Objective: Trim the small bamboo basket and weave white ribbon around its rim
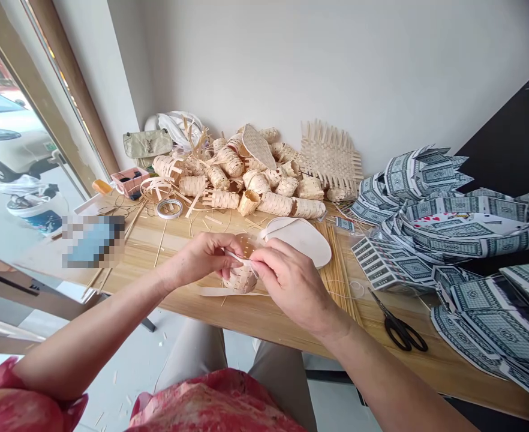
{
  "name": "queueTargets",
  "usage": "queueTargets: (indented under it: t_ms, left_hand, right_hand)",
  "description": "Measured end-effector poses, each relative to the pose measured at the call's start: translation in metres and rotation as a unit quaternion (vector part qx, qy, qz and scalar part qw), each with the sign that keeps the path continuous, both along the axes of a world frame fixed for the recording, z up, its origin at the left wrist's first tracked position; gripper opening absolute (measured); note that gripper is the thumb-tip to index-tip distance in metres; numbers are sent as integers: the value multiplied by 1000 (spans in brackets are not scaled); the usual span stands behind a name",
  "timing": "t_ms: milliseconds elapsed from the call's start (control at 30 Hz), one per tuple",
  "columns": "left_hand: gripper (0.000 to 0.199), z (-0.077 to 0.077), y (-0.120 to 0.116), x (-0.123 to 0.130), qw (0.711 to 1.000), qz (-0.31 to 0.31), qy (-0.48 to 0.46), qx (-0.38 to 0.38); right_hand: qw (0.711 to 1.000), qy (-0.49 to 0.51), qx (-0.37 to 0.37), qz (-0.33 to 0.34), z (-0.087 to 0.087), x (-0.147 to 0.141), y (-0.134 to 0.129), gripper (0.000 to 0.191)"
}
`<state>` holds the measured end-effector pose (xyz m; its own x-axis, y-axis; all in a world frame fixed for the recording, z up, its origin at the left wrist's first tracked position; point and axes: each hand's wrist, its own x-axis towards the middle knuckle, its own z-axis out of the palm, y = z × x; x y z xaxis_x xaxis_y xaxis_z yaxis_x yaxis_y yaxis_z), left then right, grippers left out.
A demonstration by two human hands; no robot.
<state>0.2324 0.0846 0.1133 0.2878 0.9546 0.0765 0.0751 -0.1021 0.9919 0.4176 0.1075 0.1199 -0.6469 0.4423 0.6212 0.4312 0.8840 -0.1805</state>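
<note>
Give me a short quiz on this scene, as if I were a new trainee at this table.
1. Which hand is nearer the scissors on the table?
2. True or false: a roll of tape lies on the table beyond the hands.
3. What do the left hand and right hand hold between them? A) the scissors B) the roll of tape C) a small woven basket

Key: 1. right; 2. true; 3. C
</note>
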Motion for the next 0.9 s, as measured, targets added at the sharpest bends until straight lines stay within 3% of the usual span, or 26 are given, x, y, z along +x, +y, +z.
queueTargets:
  t_ms: [133,300,367,467,600,700,900]
  left_hand:
    - [21,2,-1,0,999,-6,20,34]
    - [20,8,-5,-2,981,-22,107,158]
    - [18,12,-8,-3,953,-24,172,247]
    - [18,17,-14,-7,879,-17,279,386]
    - [19,20,-21,-10,806,-14,347,479]
    - [20,20,-25,-11,779,-6,362,513]
    - [17,19,-28,-11,772,-2,351,529]
  right_hand:
    - [1000,-7,15,1,0,0,-2,26]
    - [998,-9,55,17,1,2,-6,28]
    - [998,1,55,40,6,8,-6,26]
    - [996,19,55,73,19,19,-2,22]
    - [989,-28,114,87,33,29,8,28]
    - [983,-63,141,103,37,26,11,31]
    - [979,-92,128,126,37,21,11,35]
